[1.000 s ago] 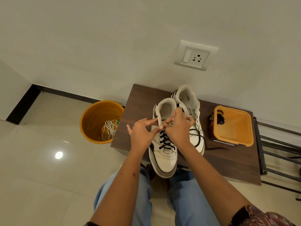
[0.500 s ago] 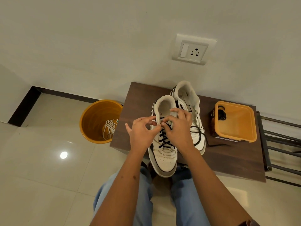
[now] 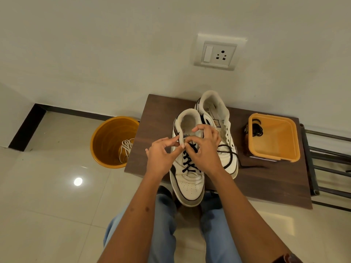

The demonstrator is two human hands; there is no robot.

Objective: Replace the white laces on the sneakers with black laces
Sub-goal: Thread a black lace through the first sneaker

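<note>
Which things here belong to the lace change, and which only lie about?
Belonging:
- near white sneaker with black lace
- far white sneaker
- left hand, right hand
- white laces in orange bucket
- orange plastic box

Lying about:
- wall socket
- metal rack

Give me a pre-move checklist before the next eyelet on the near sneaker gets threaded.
1. Near sneaker steady on the table: cannot tell; its toe overhangs the front edge.
2. Black lace crossed through the lower eyelets: ok.
3. Left hand and right hand both at the top eyelets, fingers pinching: ok.
4. Lace tip lined up with the eyelet: cannot tell, fingers hide it.
5. Loose lace tail free of snags: ok; it drapes over the far sneaker.
6. Old white laces out of the way in the bin: ok.
</note>
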